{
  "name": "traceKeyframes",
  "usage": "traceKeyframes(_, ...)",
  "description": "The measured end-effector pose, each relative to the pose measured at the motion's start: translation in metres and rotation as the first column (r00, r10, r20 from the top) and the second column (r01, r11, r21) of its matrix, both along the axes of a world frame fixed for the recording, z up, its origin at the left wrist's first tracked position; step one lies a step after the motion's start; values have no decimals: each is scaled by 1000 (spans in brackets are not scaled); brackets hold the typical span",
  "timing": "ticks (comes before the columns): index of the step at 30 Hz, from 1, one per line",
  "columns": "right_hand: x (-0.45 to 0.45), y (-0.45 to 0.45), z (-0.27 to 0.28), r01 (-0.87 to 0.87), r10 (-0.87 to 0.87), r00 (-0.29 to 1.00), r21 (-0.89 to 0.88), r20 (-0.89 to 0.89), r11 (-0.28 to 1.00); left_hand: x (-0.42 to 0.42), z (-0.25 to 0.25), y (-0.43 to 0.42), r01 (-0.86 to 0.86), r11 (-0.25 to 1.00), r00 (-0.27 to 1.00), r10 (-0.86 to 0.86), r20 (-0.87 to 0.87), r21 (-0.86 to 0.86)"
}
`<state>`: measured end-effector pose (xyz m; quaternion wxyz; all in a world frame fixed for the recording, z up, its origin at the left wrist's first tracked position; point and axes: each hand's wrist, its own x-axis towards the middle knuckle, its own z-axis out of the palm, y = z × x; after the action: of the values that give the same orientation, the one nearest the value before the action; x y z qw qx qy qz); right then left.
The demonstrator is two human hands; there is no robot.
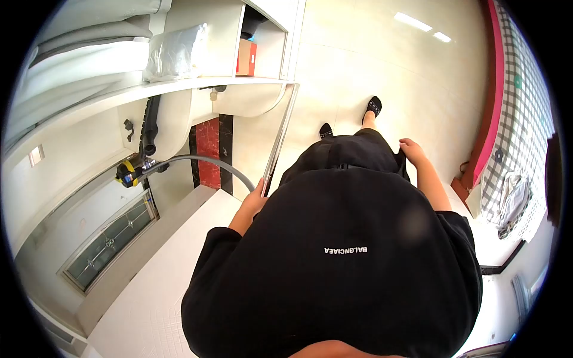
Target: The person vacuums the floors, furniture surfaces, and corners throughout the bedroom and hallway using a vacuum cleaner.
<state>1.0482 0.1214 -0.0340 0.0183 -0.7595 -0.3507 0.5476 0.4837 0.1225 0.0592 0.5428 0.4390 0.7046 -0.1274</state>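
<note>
At the left, my left hand (256, 198) is at the long silver-edged door (282, 138), its fingers closed at the lower end; the shirt hides part of the hand. My right hand (413, 151) pinches the hem of the black shorts (334, 153) at the right side. The black T-shirt (358, 286) with small white lettering fills the lower middle. Two feet in dark patterned slippers, one (372, 108) further forward than the other (326, 130), stand on the pale tiled floor (382, 53).
A white wardrobe (179, 86) at the left holds folded bedding (89, 62), a clear plastic bag (173, 52) and a red-and-brown box (246, 58). Below are a vacuum-like device (128, 173) and a grey hose (206, 159). A bed with checked cloth (514, 125) stands right.
</note>
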Motion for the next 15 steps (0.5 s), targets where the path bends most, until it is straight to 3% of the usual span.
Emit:
traceKeyframes(4,42,1,-13,89,-89,996,15,22,996,29,1,18,-13,1000,1000,12,-27,-14)
traceKeyframes(10,84,13,-53,-5,0,999,139,33,990,83,-40,58,217,975,964,-208,-163,38)
traceKeyframes(12,88,28,-47,44,-42,999,189,-12,981,109,-24,76,179,981,963,-190,-191,-74)
traceKeyframes(15,101,49,-57,-43,35,999,226,41,973,108,-49,75,170,985,976,-172,-135,-28)
